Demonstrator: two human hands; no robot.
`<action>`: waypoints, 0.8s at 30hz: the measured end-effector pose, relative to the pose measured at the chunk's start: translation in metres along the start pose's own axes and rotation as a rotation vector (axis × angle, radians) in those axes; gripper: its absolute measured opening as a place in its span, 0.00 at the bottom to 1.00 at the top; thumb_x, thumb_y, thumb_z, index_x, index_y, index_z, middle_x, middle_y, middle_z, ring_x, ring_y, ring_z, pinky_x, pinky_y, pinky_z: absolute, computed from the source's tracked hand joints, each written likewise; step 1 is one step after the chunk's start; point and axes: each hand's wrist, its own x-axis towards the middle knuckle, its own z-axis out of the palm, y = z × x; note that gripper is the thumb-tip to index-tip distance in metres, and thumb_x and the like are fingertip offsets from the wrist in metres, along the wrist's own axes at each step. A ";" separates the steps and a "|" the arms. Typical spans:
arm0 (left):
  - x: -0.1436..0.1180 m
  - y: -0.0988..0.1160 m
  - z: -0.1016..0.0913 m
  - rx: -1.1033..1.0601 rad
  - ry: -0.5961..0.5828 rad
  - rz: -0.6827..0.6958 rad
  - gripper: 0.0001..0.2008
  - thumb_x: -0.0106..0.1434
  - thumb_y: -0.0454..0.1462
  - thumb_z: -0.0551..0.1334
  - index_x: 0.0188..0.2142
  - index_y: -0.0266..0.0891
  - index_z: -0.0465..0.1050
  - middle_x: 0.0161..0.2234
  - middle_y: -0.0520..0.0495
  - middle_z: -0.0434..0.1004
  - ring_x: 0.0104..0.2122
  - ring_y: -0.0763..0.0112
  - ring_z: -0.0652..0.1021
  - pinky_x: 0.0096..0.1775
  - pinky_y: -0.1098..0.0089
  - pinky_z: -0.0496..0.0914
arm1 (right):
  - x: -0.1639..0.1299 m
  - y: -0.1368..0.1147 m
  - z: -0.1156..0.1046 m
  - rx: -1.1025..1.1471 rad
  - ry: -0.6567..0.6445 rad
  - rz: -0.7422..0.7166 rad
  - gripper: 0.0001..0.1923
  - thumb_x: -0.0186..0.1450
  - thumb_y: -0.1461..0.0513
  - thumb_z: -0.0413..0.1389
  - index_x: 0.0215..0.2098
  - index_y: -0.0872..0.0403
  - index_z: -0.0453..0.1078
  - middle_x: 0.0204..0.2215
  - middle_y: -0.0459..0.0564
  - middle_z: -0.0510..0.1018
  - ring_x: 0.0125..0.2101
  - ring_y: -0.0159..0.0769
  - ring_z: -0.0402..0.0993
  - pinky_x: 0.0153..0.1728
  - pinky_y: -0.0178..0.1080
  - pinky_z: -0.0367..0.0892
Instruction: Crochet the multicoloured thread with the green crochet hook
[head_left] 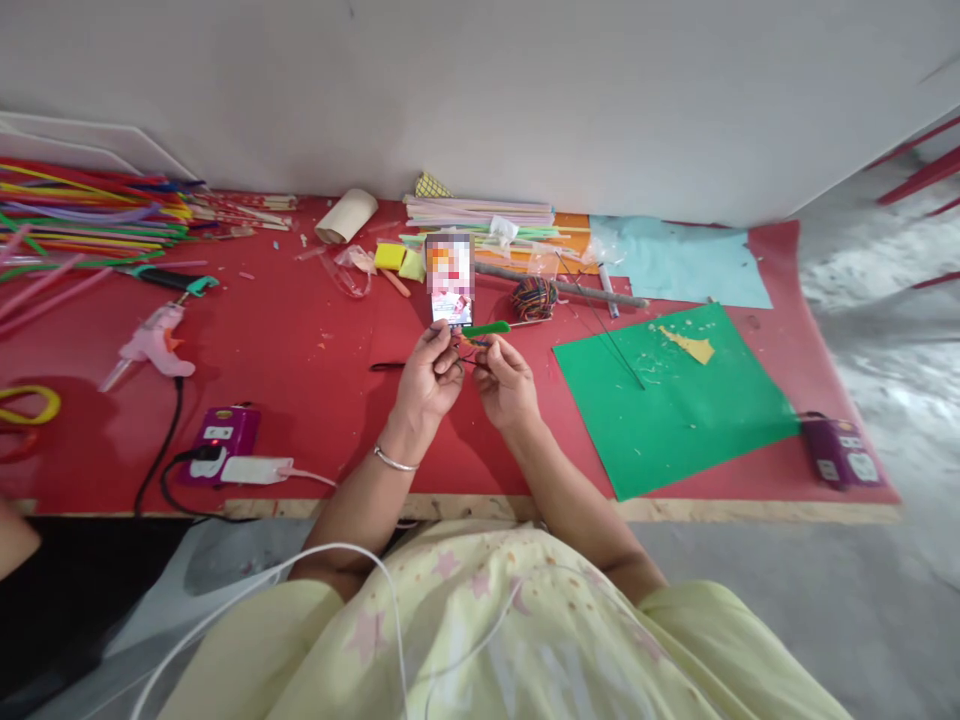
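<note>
Both my hands meet over the red table, just in front of a phone (450, 280) with a lit, partly blurred screen. My left hand (431, 372), with a bangle at its wrist, is closed in a pinch at the left end of a green strip (487, 328). Fingers of my right hand (507, 380) are pinched on a thin multicoloured strand (474, 342), which looks like yarn, just under the strip. How strand and strip join is too small to tell. Beyond my right hand lies a ball of multicoloured yarn (534, 298).
A green sheet (660, 430) with a yellow scrap (694, 347) lies right. Left are a pink glue gun (156, 342), a purple power socket (238, 432) with cables, and coloured pipe cleaners (90, 210). A cardboard tube (347, 215) and pale straws (480, 212) lie behind.
</note>
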 end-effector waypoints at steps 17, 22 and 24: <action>-0.020 -0.002 0.003 0.104 0.001 0.103 0.08 0.65 0.26 0.71 0.36 0.38 0.76 0.24 0.58 0.75 0.15 0.89 0.65 0.15 0.84 0.52 | -0.003 -0.007 0.005 0.073 -0.148 0.042 0.08 0.61 0.60 0.72 0.36 0.51 0.80 0.30 0.42 0.83 0.26 0.24 0.74 0.20 0.25 0.67; -0.028 -0.004 -0.012 0.075 0.051 0.114 0.06 0.71 0.27 0.66 0.37 0.37 0.77 0.24 0.57 0.76 0.15 0.90 0.65 0.15 0.84 0.51 | 0.002 0.003 0.008 0.108 -0.153 0.088 0.12 0.57 0.62 0.74 0.35 0.51 0.78 0.32 0.42 0.86 0.29 0.25 0.80 0.25 0.25 0.74; -0.031 -0.001 -0.018 0.065 0.058 0.131 0.06 0.71 0.27 0.66 0.37 0.37 0.77 0.24 0.57 0.77 0.14 0.90 0.66 0.15 0.84 0.52 | 0.001 0.008 0.007 0.063 -0.179 0.042 0.16 0.55 0.60 0.76 0.38 0.50 0.79 0.32 0.41 0.86 0.29 0.26 0.80 0.23 0.25 0.73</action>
